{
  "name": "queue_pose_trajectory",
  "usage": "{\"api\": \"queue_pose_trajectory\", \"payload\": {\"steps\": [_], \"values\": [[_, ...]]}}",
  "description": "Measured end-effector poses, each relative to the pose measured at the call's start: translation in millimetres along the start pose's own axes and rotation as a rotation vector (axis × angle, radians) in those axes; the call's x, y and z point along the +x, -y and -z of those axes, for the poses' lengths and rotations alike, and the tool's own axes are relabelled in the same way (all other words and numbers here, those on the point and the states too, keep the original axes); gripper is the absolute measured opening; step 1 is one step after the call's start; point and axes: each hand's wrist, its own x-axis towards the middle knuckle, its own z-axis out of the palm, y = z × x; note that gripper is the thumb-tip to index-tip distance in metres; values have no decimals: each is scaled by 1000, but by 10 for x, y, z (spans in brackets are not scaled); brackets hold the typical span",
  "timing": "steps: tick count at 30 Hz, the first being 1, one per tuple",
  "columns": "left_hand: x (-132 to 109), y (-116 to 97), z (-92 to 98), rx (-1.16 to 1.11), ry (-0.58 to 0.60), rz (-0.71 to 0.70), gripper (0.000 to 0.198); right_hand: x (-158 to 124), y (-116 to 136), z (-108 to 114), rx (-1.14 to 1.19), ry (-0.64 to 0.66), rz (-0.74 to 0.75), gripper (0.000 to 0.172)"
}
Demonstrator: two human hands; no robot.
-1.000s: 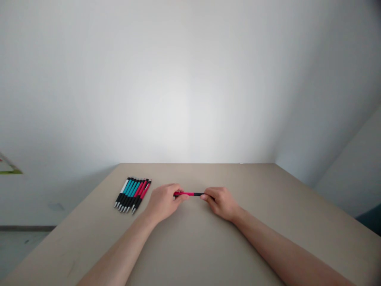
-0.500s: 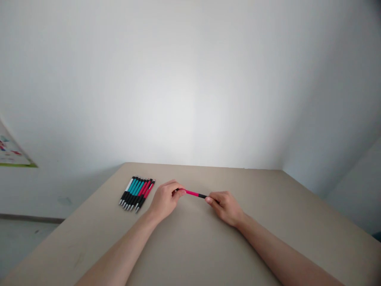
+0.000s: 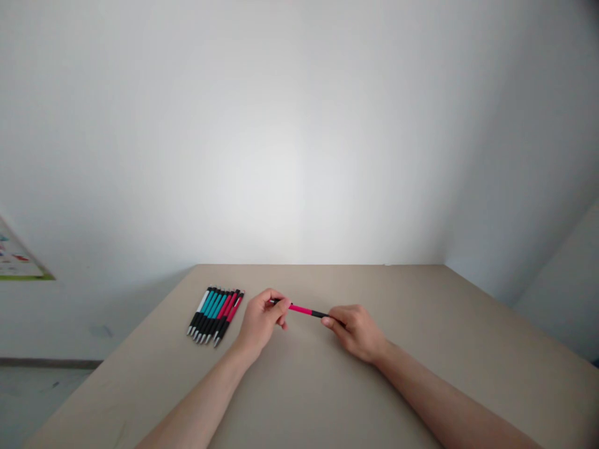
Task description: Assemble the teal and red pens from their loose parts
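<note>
A pink and black pen (image 3: pixel 301 309) is held level between my two hands, above the middle of the table. My left hand (image 3: pixel 261 321) pinches its black clip end between thumb and fingers, with a lower finger curled beneath. Around the black grip end my right hand (image 3: pixel 356 330) is closed, hiding the tip. Left of my left hand lies a row of pens (image 3: pixel 215 315), side by side and slightly slanted: a white one, several teal ones and several pink ones, all with black grips and silver tips pointing toward me.
The beige table (image 3: pixel 299 393) runs back to a pale wall (image 3: pixel 299 137). At the far left, part of a poster (image 3: pixel 21 259) with a green edge hangs on the wall. Floor (image 3: pixel 37 399) shows beyond the table's left edge.
The left fingers have shifted on the pen's clip end, showing more of its black part, and a lower finger has uncurled slightly. The camera has tilted up a little.
</note>
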Motion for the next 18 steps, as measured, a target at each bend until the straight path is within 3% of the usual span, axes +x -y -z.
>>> {"api": "queue_pose_trajectory", "payload": {"steps": [4, 9, 15, 18], "values": [[-7, -20, 11, -21, -27, -32, 25, 6, 11, 22, 43, 52, -12, 52], [1, -10, -39, -105, -102, -21, 29, 23, 85, 53, -3, 13, -39, 47], [-70, -54, -150, -418, -164, 103, 54, -49, 460, -37, -18, 83, -128, 39], [-133, -106, -203, -473, -110, 125, 60, -93, 662, -62, 67, 121, -186, 40]]}}
